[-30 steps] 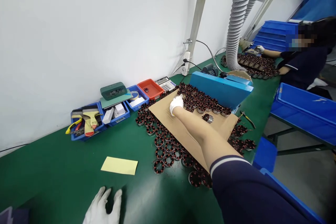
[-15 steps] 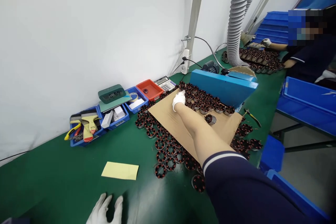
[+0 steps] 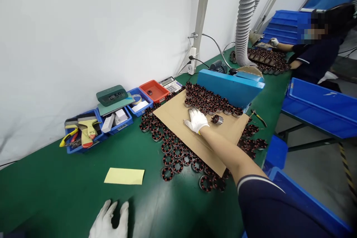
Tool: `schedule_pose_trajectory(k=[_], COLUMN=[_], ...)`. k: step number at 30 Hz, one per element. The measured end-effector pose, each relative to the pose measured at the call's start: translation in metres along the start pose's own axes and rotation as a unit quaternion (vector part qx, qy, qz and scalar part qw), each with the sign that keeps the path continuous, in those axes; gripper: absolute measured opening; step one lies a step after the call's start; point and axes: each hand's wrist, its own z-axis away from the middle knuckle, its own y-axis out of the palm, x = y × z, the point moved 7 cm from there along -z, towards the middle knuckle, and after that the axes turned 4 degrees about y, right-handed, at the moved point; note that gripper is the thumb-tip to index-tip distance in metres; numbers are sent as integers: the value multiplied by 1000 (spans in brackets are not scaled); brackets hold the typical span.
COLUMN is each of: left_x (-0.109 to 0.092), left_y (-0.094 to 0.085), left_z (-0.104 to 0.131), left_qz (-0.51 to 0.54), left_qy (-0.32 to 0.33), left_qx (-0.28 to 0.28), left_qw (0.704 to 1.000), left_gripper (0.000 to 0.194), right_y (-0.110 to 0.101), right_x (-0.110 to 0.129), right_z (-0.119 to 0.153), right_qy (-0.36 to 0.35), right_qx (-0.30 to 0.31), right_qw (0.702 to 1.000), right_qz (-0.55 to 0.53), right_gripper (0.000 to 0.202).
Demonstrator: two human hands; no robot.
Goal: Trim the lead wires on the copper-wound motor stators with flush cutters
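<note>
Found right gloved hand [image 3: 196, 120] open over cardboard sheet [image 3: 178, 114], with fingers spread, just nearer than wound rings [image 3: 208, 101] massed before blue panel [image 3: 230, 88]. Noted single ring [image 3: 217, 119] tipped on its side, just right of same hand. Observed left gloved hand [image 3: 108, 222] well apart at near left, with fingers parted, nearer than yellow paper [image 3: 124, 176]. Cannot tell contact with green table [image 3: 69, 186].

The right hand [image 3: 197, 120] has drawn back toward 5 o'clock, from the cardboard's [image 3: 174, 113] 11 o'clock edge to near its middle. Its bunched fingers are now spread, with the lone ring [image 3: 217, 119] just beside at 3 o'clock. The pile's end ring [image 3: 188, 102], at 11 o'clock from the hand, is now uncovered.
</note>
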Motion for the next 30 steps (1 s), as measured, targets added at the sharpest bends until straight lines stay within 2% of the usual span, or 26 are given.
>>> schedule_pose_trajectory(k=[2,6,12,16,21,23,25,27,29,30], left_x=[-1,-2,-6,-11,-22,-29,-36,-37,-23,-11], left_y=[-2,-3,-3,-7,-9,-12,-22,-37,-56,-62], left_z=[0,0,-1,0,1,1,3,17,44,64], left_qz=[6,10,0,-22,-46,-49,-40,-9,3,7], left_qy=[-1,7,40,57,77,74,80,110,126,133], left_qx=[-6,-1,-24,-31,-46,-25,7,50,30,11], left_qw=[1000,1000,999,998,995,996,996,993,992,991], left_gripper=[62,61,57,56,63,73,83,86,89,88], right_y=[-2,-5,-12,-12,-15,-21,-31,-46,-64,-74], right_x=[0,7,-10,-3,4,8,13,15,5,-7], right_z=[-1,16,21,33,80,99,118,144,180,204], right_qy=[14,1,43,37,45,38,19,-1,-18,-19], right_qx=[-10,-6,0,15,12,10,23,47,60,52], right_qw=[1000,1000,999,999,999,999,999,998,997,996], right_qz=[-4,-7,-4,-7,-9,-13,-21,-35,-55,-63], right_gripper=[69,61,62,52,57,60,59,55,56,56])
